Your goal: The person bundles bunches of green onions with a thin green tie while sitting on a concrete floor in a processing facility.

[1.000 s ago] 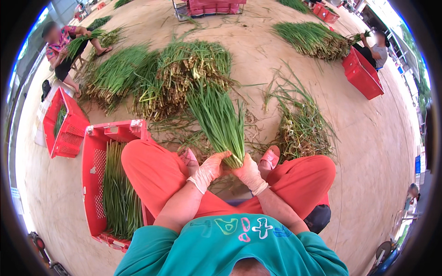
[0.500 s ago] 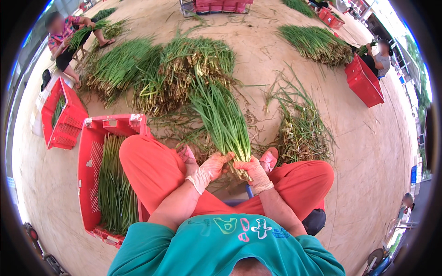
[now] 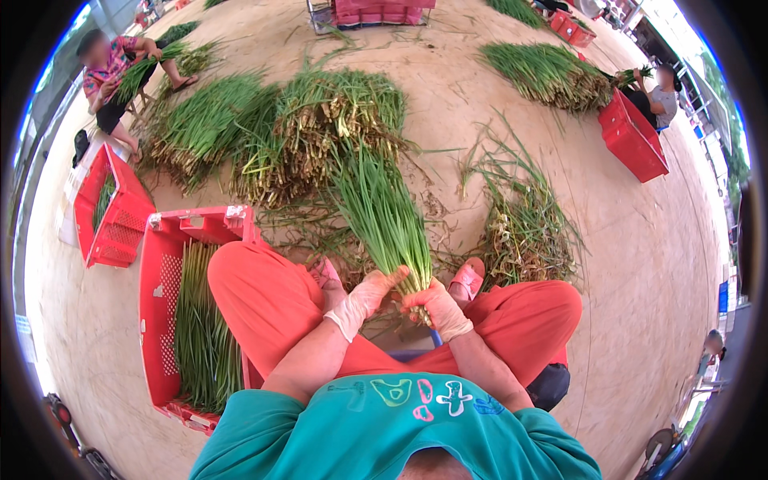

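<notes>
A bunch of long green chives point(image 3: 388, 220) lies between my knees, its leaves pointing away from me and its pale stem ends near my lap. My left hand point(image 3: 370, 296), in a thin whitish glove, closes on the left side of the bunch just above the stem ends. From the right, my right hand point(image 3: 440, 307), gloved the same way, wraps round the lower stems, with the pale ends sticking out below. Some fingers of both hands are hidden by the stalks. Beside my left knee stands a red crate point(image 3: 156, 320) holding neatly laid chives point(image 3: 204, 328).
Ahead lie large heaps of untrimmed chives point(image 3: 336, 120). A pile of loose leaf scraps point(image 3: 528, 232) sits beyond my right knee. Other people work at the far left point(image 3: 120, 76) and far right point(image 3: 660, 100), near red crates point(image 3: 116, 216) point(image 3: 632, 140).
Both hands still grip the chives. The bunch has shifted slightly toward me, and its stem ends sit a little lower in my right hand. The view has tilted slightly.
</notes>
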`<state>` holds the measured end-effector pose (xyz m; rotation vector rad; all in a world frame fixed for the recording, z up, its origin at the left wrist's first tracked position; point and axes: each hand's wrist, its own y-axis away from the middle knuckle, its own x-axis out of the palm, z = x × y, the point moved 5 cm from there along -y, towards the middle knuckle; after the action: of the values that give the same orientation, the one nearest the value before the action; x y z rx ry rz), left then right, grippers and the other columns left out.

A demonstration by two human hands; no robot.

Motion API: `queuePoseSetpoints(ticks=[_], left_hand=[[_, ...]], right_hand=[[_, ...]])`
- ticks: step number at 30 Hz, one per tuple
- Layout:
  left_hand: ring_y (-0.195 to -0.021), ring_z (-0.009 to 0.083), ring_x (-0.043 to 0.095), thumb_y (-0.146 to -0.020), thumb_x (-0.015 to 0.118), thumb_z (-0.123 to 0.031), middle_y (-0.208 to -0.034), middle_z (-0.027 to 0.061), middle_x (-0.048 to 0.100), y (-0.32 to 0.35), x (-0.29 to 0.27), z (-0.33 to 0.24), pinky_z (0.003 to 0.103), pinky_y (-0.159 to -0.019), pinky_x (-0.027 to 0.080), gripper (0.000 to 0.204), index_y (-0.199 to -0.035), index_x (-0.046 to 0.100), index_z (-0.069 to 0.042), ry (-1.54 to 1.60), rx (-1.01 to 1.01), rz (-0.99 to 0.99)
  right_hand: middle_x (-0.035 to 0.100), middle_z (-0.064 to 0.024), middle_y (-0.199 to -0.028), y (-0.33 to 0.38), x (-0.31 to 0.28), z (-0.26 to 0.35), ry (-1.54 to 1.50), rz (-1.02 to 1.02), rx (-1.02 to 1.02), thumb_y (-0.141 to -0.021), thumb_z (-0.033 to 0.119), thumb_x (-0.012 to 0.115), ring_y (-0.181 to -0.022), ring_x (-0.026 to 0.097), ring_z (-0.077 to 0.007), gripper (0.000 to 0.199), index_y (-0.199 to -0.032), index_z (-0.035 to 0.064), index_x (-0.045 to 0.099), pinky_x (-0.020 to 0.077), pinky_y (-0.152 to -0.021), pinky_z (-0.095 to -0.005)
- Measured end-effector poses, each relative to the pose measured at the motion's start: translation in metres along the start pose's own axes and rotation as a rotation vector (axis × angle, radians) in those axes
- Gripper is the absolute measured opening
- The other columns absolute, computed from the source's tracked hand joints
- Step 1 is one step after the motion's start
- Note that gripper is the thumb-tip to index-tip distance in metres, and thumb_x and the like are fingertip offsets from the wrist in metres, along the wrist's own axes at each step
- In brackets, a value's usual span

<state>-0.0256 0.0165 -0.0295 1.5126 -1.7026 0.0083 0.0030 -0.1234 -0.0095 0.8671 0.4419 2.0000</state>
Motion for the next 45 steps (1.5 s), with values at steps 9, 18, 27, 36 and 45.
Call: queuePoseSetpoints(ticks=[9, 18, 27, 36, 45], left_hand=[[-0.083, 0.0279, 0.069, -0.087, 0.062, 0.004, -0.097, 0.0133, 0.068, -0.040, -0.046, -0.007, 0.038, -0.078, 0.060, 0.011, -0.097, 0.066, 0.006, 0.514, 0.309, -0.424], [-0.088, 0.0268, 0.067, -0.095, 0.055, -0.004, -0.093, 0.0112, 0.068, -0.033, -0.034, -0.050, 0.043, -0.085, 0.059, 0.010, -0.097, 0.064, 0.001, 0.601, 0.258, -0.284], [-0.074, 0.0274, 0.060, -0.091, 0.056, -0.004, -0.081, 0.0109, 0.059, -0.010, -0.142, -0.148, 0.045, -0.076, 0.057, 0.007, -0.095, 0.061, -0.002, 0.880, 0.593, -0.664], [-0.099, 0.0197, 0.057, -0.085, 0.074, -0.011, -0.111, 0.0096, 0.060, 0.024, -0.022, -0.193, 0.040, -0.086, 0.052, 0.036, -0.118, 0.060, -0.006, -0.290, 1.101, -0.764], [-0.085, 0.0345, 0.062, -0.075, 0.070, -0.014, -0.079, 0.0116, 0.066, -0.025, 0.045, -0.173, 0.050, -0.085, 0.047, 0.007, -0.081, 0.068, -0.012, -1.440, 1.178, -0.656]], right_hand=[[0.064, -0.0030, -0.088, 0.013, 0.022, 0.005, 0.253, 0.027, -0.196, -0.062, -0.011, 0.068, -0.055, 0.055, -0.0115, 0.063, -0.120, 0.0059, 0.051, 0.0417, -0.042, -0.0253], [0.068, -0.0080, -0.090, 0.047, 0.011, 0.049, 0.346, 0.080, -0.110, -0.068, -0.011, 0.062, -0.049, 0.052, -0.0092, 0.051, -0.117, 0.0042, 0.055, 0.0378, -0.039, -0.0229], [0.063, 0.0011, -0.081, 0.137, -0.014, 0.179, 0.674, -0.085, -0.219, -0.071, -0.006, 0.066, -0.059, 0.055, -0.0051, 0.050, -0.119, 0.0048, 0.058, 0.0413, -0.047, -0.0198], [0.059, 0.0018, -0.076, 0.182, -0.021, 0.216, 0.837, -0.181, -0.171, -0.074, -0.004, 0.064, -0.059, 0.052, -0.0060, 0.047, -0.119, 0.0053, 0.057, 0.0396, -0.051, -0.0220], [0.059, 0.0022, -0.073, 0.189, -0.014, 0.215, 0.978, -0.165, -0.094, -0.075, -0.003, 0.064, -0.061, 0.052, -0.0051, 0.046, -0.121, 0.0038, 0.059, 0.0408, -0.054, -0.0222]])
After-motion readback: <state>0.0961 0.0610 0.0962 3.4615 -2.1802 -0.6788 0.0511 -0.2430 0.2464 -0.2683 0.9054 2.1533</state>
